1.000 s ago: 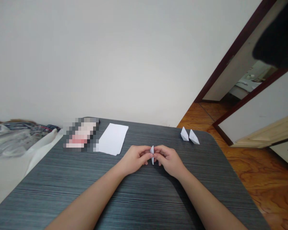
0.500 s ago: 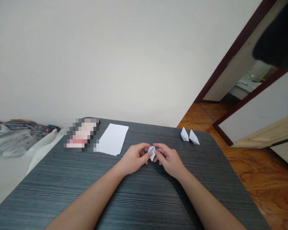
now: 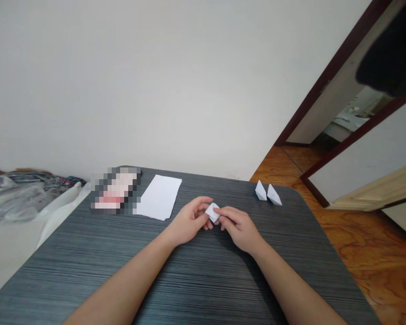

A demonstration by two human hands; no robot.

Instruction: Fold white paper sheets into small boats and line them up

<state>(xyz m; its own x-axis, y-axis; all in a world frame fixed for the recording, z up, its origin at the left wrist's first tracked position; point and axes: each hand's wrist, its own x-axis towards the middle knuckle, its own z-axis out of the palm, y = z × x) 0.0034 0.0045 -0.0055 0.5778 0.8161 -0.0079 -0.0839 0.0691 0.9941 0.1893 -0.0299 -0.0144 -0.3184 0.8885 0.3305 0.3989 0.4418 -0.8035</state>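
We are holding a small folded paper (image 3: 213, 212) between our two hands, above the middle of the desk (image 3: 203, 280) — between its left and right edges and well in from its far edge. Our left hand (image 3: 186, 222) is gripping it lightly at the left side, the thumb touching its edge, the forefinger reaching out above and the other fingers curling beneath. Our right hand (image 3: 241, 229) is closing on the right corner, thumb and forefinger pinching it. The paper is showing us a white, diamond-like face with creases across it.

Near the far left corner of the desk, a pixelated thing (image 3: 113, 192) is lying, and we are unable to tell what it is. Just to its right, white sheets (image 3: 160, 196) are lying flat, slightly out of line with one another, near the far edge. By the far right corner two more folded pieces are resting side by side — the left piece (image 3: 260, 191) and the right piece (image 3: 274, 195), both white and pointed. Beyond the far edge a pale wall (image 3: 162, 81) is rising, and past the right edge a wooden floor (image 3: 365, 257) is showing.
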